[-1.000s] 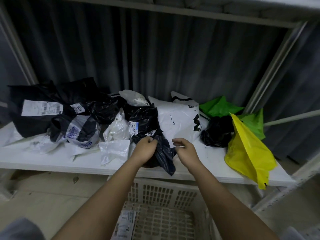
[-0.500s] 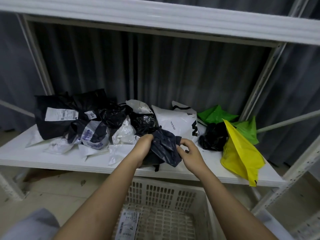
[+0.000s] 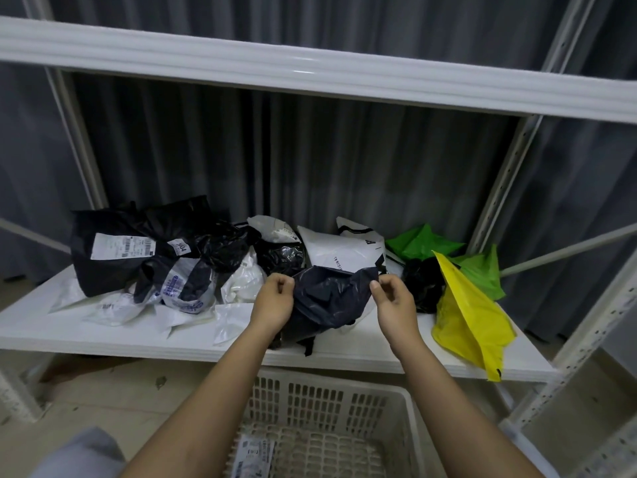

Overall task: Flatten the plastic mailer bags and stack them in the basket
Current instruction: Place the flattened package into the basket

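Left hand [image 3: 272, 301] and right hand [image 3: 393, 298] pinch the crumpled dark mailer bag [image 3: 331, 298] above the shelf [image 3: 103, 336]; the basket [image 3: 331, 401] below holds one mailer, many remain.

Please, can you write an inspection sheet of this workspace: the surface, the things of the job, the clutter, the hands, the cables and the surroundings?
Surface: white shelf board, bags heaped along it.
Job's things: dark mailer bag crumpled, stretched between both hands; white basket below the shelf, a labelled bag lying inside; black, white, green bags and a yellow bag unflattened on the shelf.
Clutter: nothing seen beyond the bags.
Hands: left hand and right hand each pinch an upper edge of the dark bag.
Cables: nothing seen.
Surroundings: grey curtain behind; upper shelf overhead.
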Motion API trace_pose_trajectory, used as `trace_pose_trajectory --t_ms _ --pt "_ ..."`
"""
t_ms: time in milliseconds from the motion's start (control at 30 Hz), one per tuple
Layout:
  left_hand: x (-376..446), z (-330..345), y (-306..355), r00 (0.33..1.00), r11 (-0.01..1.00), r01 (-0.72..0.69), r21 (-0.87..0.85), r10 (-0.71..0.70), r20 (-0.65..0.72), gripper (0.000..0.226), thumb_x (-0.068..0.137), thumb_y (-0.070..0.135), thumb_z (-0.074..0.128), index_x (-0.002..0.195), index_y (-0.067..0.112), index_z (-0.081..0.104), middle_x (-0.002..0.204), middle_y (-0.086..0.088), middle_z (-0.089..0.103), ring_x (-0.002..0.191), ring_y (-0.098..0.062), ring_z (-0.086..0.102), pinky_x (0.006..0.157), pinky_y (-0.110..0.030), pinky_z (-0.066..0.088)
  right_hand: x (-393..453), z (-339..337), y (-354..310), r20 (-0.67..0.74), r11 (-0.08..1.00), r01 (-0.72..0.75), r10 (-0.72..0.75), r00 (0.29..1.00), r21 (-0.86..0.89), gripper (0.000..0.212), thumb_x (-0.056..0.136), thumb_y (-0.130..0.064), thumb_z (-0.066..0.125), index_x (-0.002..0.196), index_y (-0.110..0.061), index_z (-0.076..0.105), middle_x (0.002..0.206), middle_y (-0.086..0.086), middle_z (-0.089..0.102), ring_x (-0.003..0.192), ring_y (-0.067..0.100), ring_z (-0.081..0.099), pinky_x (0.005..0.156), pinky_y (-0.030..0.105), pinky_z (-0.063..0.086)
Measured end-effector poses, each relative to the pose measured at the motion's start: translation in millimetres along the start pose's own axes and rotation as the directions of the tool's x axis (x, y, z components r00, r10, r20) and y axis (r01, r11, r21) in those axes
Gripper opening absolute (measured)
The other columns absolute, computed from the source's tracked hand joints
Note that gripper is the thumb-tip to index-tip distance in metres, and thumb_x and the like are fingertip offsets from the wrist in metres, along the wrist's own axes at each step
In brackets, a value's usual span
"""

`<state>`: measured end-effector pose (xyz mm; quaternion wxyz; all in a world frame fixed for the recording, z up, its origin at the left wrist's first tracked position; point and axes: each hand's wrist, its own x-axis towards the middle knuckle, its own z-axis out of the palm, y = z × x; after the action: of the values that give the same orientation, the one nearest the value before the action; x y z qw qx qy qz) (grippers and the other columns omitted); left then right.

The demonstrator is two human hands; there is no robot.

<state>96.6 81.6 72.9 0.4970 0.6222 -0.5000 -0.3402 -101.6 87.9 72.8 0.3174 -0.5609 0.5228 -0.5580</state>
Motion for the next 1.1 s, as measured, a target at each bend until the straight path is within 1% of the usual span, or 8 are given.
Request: trace_pose_trajectory --t_ms 100,233,433,633,733,867,967,1100 --pt "-5 4 5 0.977 0.974 -0.211 0.083 0.213 -0.023 0.021 0.092 0.029 0.059 0.112 0.025 0.056 0.12 -0.001 0.047 0.116 -0.017 0.044 0.103 -0.033 0.037 2 1 -5 0.0 1.0 0.014 -0.014 1.0 0.025 0.014 0.097 -0.016 0.051 0.087 -0.006 0.052 0.083 0.01 0.051 0.076 0.017 0.047 0.072 0.031 0.038" --pt "-14 9 15 0.91 0.875 -0.414 0.251 0.387 0.151 0.029 0.086 0.038 0.067 0.112 0.028 0.063 0.12 0.012 0.04 0.116 -0.008 0.029 0.1 -0.022 0.026 6 3 -12 -0.001 0.999 0.028 -0.028 1.0 0.045 0.013 0.098 -0.015 0.049 0.09 -0.005 0.051 0.083 0.016 0.051 0.074 0.019 0.046 0.068 0.031 0.037" --pt "-8 15 9 0.816 0.568 -0.534 0.626 0.54 0.206 0.021 0.095 0.025 0.053 0.11 0.015 0.064 0.113 0.0 0.058 0.108 -0.024 0.05 0.086 -0.036 0.044 8 4 -15 0.036 0.999 0.042 -0.042 0.998 -0.009 0.014 0.099 -0.016 0.046 0.086 -0.011 0.048 0.081 0.019 0.05 0.071 0.02 0.045 0.066 0.031 0.037" --pt "-8 8 22 0.958 0.922 -0.273 0.275 0.286 -0.009 0.011 0.097 0.024 0.042 0.089 0.021 0.05 0.077 0.003 0.057 0.073 -0.018 0.055 0.066 -0.035 0.044 9 -19 -4 -0.205 0.992 0.002 -0.028 0.978 -0.128 0.013 0.098 -0.019 0.05 0.089 -0.01 0.051 0.079 0.003 0.056 0.077 0.019 0.054 0.061 0.02 0.039" --pt "-7 4 27 0.976 0.961 -0.213 0.177 0.216 -0.001 0.014 0.098 0.023 0.041 0.086 0.024 0.048 0.073 0.001 0.056 0.067 -0.018 0.053 0.065 -0.034 0.044 7 -25 5 -0.181 0.999 -0.032 0.027 0.983 -0.024 0.018 0.098 -0.026 0.051 0.091 -0.011 0.057 0.087 0.001 0.06 0.085 0.017 0.056 0.068 0.013 0.042" --pt "1 2 26 0.996 0.996 -0.087 -0.032 0.088 0.007 0.019 0.098 0.026 0.041 0.08 0.029 0.048 0.086 -0.007 0.063 0.083 -0.025 0.063 0.078 -0.05 0.054 9 -21 15 0.006 0.969 -0.183 0.184 0.983 0.166 0.042 0.1 -0.047 0.035 0.133 -0.026 0.05 0.137 -0.005 0.05 0.127 0.015 0.045 0.107 0.036 0.034" --pt "5 1 27 0.999 0.992 0.002 -0.13 0.003 0.038 0.017 0.099 0.024 0.039 0.085 0.023 0.048 0.097 -0.009 0.065 0.09 -0.029 0.066 0.079 -0.056 0.055 8 -16 14 0.062 0.911 -0.288 0.283 0.957 0.295 0.047 0.099 -0.046 0.038 0.143 -0.031 0.035 0.144 -0.005 0.041 0.132 0.018 0.04 0.107 0.041 0.034" --pt "3 3 37 0.995 0.959 0.086 -0.269 -0.068 0.075 0.017 0.103 0.018 0.034 0.088 0.015 0.043 0.102 -0.008 0.063 0.08 -0.02 0.068 0.063 -0.036 0.058 11 -6 6 0.065 0.83 -0.347 0.356 0.932 0.437 0.04 0.099 -0.039 0.045 0.136 -0.024 0.045 0.131 0.002 0.055 0.116 0.02 0.056 0.094 0.043 0.05"
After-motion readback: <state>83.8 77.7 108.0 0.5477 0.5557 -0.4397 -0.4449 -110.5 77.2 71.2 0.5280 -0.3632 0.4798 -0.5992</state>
